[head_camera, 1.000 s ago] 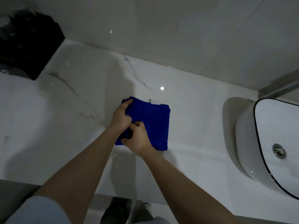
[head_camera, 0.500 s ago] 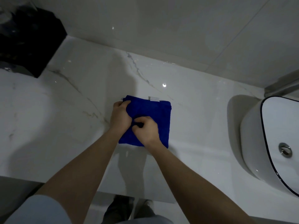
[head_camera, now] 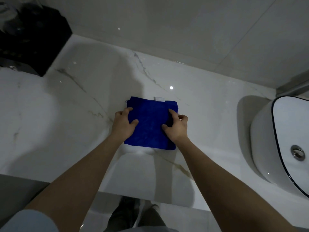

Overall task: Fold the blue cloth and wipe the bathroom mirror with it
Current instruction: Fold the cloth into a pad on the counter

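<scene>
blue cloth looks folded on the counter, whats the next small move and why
Probably lift the blue cloth off the marble countertop: it lies as a flat folded square, and the left hand and right hand grip its opposite side edges, so folding looks done.

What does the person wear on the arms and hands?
Both forearms are bare. The left hand and the right hand carry no glove, and no watch, ring or bracelet shows. A light blue-grey sleeve covers the left upper arm; no sleeve shows on the right arm.
</scene>
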Demonstrator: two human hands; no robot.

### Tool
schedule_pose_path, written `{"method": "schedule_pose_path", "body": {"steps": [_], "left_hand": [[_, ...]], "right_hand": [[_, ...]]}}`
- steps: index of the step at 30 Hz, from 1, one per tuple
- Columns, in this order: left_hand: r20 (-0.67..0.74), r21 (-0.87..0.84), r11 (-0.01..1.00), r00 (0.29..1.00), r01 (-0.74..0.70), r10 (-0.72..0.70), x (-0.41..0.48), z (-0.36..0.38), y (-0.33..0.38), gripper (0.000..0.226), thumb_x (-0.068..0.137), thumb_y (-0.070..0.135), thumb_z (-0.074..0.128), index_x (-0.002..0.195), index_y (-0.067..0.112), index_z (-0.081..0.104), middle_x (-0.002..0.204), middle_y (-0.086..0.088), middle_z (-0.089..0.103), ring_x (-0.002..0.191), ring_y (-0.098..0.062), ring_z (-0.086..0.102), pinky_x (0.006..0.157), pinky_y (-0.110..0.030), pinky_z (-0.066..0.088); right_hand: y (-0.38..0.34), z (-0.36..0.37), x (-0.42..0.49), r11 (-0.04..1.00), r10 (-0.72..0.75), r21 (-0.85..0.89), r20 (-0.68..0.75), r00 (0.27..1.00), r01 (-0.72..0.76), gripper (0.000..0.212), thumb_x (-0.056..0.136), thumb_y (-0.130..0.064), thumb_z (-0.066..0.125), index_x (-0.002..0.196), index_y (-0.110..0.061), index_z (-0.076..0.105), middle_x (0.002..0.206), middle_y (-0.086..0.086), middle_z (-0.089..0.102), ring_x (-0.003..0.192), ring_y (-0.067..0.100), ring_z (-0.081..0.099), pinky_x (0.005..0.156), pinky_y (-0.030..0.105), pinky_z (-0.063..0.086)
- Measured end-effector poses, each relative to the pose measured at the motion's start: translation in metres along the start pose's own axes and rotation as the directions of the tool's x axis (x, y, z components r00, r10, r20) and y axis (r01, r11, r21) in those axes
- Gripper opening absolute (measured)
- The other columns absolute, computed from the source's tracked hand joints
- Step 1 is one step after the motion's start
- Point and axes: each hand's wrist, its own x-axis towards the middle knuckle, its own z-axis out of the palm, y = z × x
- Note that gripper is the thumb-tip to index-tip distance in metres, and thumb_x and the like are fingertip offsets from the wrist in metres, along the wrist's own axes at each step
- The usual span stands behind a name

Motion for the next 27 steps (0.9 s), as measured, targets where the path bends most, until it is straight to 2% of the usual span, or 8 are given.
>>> {"method": "schedule_pose_path", "body": {"steps": [5, 9, 13, 17, 19, 23, 27], "left_hand": [[0.052, -0.074, 0.997, 0.998, 0.026, -0.022, 0.004, -0.002, 0.0, 0.061, 0.083, 0.009, 0.062, 0.137, 0.019, 0.037, 0.134, -0.015, 0.043, 0.113, -0.026, 0.049, 0.085, -0.024, 0.042], [0.151, -0.29, 0.944, 0.982, 0.157, -0.116, 0.002, -0.006, 0.005, 0.061, 0.08, -0.002, 0.065, 0.136, 0.017, 0.045, 0.142, -0.007, 0.041, 0.121, -0.022, 0.046, 0.094, -0.024, 0.041], [0.239, -0.342, 0.913, 0.96, 0.224, -0.146, 0.0, -0.012, 0.006, 0.064, 0.079, -0.005, 0.066, 0.136, 0.013, 0.045, 0.14, -0.008, 0.042, 0.12, -0.024, 0.048, 0.1, -0.032, 0.043], [0.331, -0.382, 0.865, 0.922, 0.325, -0.2, -0.006, -0.019, 0.01, 0.064, 0.08, -0.01, 0.063, 0.137, 0.012, 0.043, 0.137, -0.01, 0.044, 0.118, -0.026, 0.049, 0.098, -0.032, 0.043], [0.357, -0.385, 0.849, 0.907, 0.363, -0.226, -0.012, -0.019, 0.01, 0.062, 0.082, -0.012, 0.058, 0.137, 0.014, 0.045, 0.136, -0.011, 0.045, 0.113, -0.027, 0.05, 0.097, -0.034, 0.044], [0.361, -0.347, 0.885, 0.915, 0.31, -0.179, -0.03, -0.012, 0.009, 0.055, 0.088, -0.007, 0.052, 0.136, 0.019, 0.046, 0.134, -0.007, 0.046, 0.101, -0.02, 0.051, 0.087, -0.028, 0.044], [0.34, -0.322, 0.925, 0.937, 0.2, -0.084, -0.052, -0.002, 0.007, 0.057, 0.088, 0.0, 0.058, 0.138, 0.023, 0.042, 0.132, -0.003, 0.046, 0.1, -0.017, 0.052, 0.085, -0.027, 0.044]], "right_hand": [[0.002, -0.005, -0.001, 0.996, 0.032, 0.078, 0.172, 0.985, -0.046, 0.078, 0.087, -0.012, 0.06, 0.146, -0.037, 0.016, 0.141, 0.009, 0.017, 0.125, 0.028, 0.035, 0.107, 0.033, 0.031], [-0.002, -0.011, 0.003, 0.995, 0.065, 0.061, 0.272, 0.96, -0.085, 0.088, 0.083, 0.0, 0.061, 0.146, -0.039, 0.013, 0.143, 0.01, 0.017, 0.125, 0.031, 0.034, 0.107, 0.037, 0.033], [-0.002, -0.015, 0.004, 0.987, 0.087, 0.1, 0.342, 0.936, -0.128, 0.093, 0.078, 0.004, 0.064, 0.147, -0.036, 0.016, 0.146, 0.009, 0.02, 0.129, 0.032, 0.033, 0.109, 0.041, 0.033], [-0.001, -0.024, -0.003, 0.936, 0.053, 0.289, 0.453, 0.89, -0.202, 0.091, 0.077, 0.012, 0.061, 0.148, -0.027, 0.018, 0.142, 0.005, 0.031, 0.118, 0.025, 0.042, 0.098, 0.038, 0.043], [0.0, -0.027, -0.008, 0.918, 0.05, 0.315, 0.511, 0.858, -0.241, 0.089, 0.079, 0.012, 0.058, 0.148, -0.028, 0.019, 0.133, 0.002, 0.035, 0.112, 0.024, 0.045, 0.092, 0.037, 0.046], [0.008, -0.029, -0.021, 0.895, 0.047, 0.357, 0.52, 0.853, -0.268, 0.086, 0.079, 0.015, 0.055, 0.146, -0.028, 0.023, 0.135, 0.003, 0.036, 0.111, 0.024, 0.046, 0.091, 0.036, 0.046], [0.022, -0.031, -0.035, 0.898, 0.033, 0.362, 0.51, 0.859, -0.249, 0.087, 0.078, 0.017, 0.055, 0.146, -0.028, 0.024, 0.135, 0.003, 0.035, 0.115, 0.027, 0.045, 0.096, 0.041, 0.045]]}}
